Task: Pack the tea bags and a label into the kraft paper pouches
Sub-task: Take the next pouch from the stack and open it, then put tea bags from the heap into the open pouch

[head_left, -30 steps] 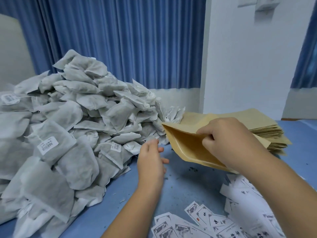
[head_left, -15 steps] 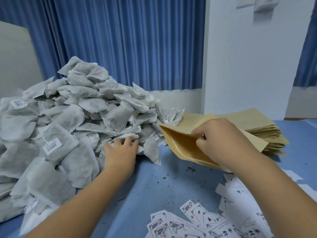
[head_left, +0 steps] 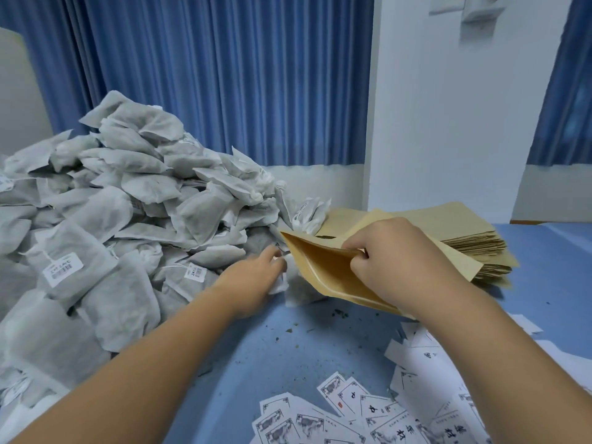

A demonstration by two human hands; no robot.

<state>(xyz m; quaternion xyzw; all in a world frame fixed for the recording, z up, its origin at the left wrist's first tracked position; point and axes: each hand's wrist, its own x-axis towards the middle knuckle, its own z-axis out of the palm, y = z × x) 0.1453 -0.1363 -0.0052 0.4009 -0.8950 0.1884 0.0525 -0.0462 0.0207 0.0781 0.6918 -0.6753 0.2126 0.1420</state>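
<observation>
A large heap of grey-white tea bags (head_left: 134,219) covers the left of the blue table. My right hand (head_left: 394,261) pinches the upper lip of a kraft paper pouch (head_left: 323,270), holding its mouth open toward the left. My left hand (head_left: 256,277) grips a tea bag (head_left: 290,286) right at the pouch mouth; part of the bag is hidden behind the pouch. A stack of flat kraft pouches (head_left: 464,238) lies behind my right hand. White printed labels (head_left: 368,415) lie scattered at the near right.
The blue table (head_left: 288,354) carries dark tea crumbs between my arms. Blue curtains (head_left: 208,75) hang behind the heap, and a white wall pillar (head_left: 448,107) stands behind the pouch stack.
My left hand went from beside the pouch into the heap, gripped a tea bag and brought it right to the pouch mouth. My right hand kept the pouch open in place.
</observation>
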